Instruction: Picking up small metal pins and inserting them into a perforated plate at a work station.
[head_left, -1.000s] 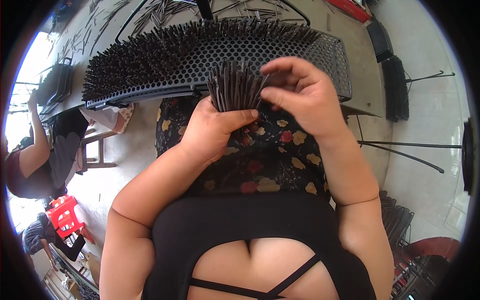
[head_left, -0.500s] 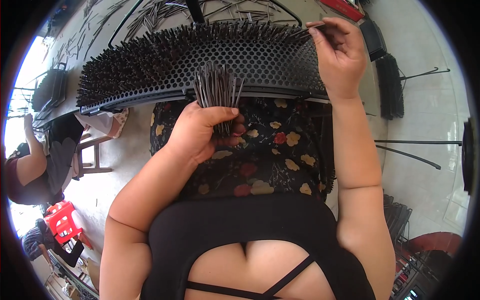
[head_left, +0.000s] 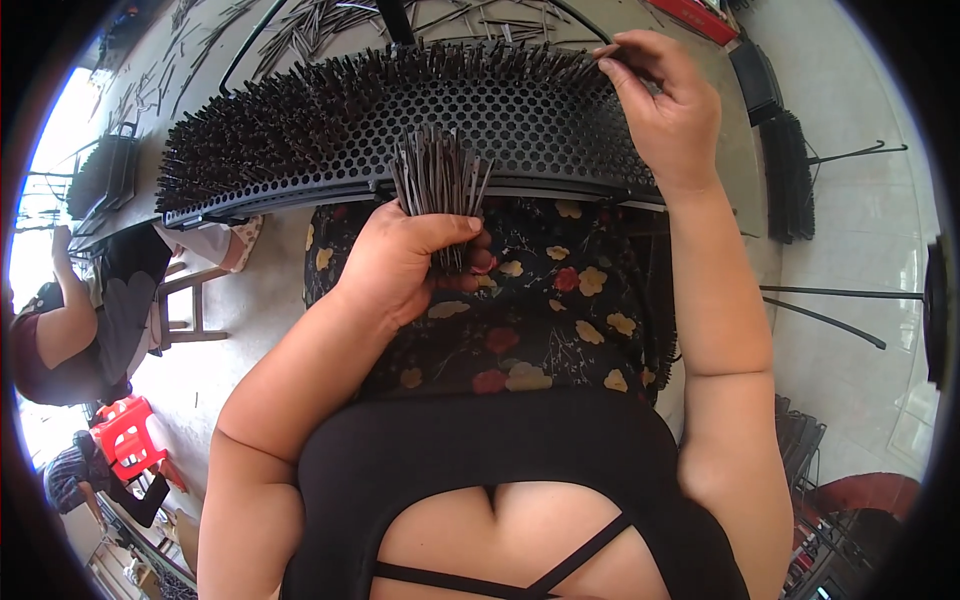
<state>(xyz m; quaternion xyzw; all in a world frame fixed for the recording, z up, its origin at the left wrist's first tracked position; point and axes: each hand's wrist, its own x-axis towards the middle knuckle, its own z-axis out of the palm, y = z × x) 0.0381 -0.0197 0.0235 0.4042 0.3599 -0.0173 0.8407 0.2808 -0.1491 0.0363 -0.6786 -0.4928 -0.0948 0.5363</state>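
Observation:
Across my lap's far side lies a black perforated panel (head_left: 480,115), curved in the view, with rows of round holes. Dark thin strips (head_left: 240,135) stand upright in its holes, densely at the left and along the far edge. My left hand (head_left: 405,255) is closed around a bundle of dark strips (head_left: 442,180), held upright in front of the panel's near edge. Over the panel's far right corner, my right hand (head_left: 670,110) pinches a dark strip (head_left: 607,52) between thumb and fingers, its end close to the standing strips.
Loose strips (head_left: 320,30) lie scattered on the surface beyond the panel. To the right stands another dark bristled panel (head_left: 788,175) with thin metal legs. A person (head_left: 75,320) sits at the left by a wooden stool (head_left: 195,305); a red plastic chair (head_left: 130,440) is behind.
My right hand has shifted slightly left and down along the far edge with the strip in its fingers. My left hand keeps its hold on the bundle, almost still.

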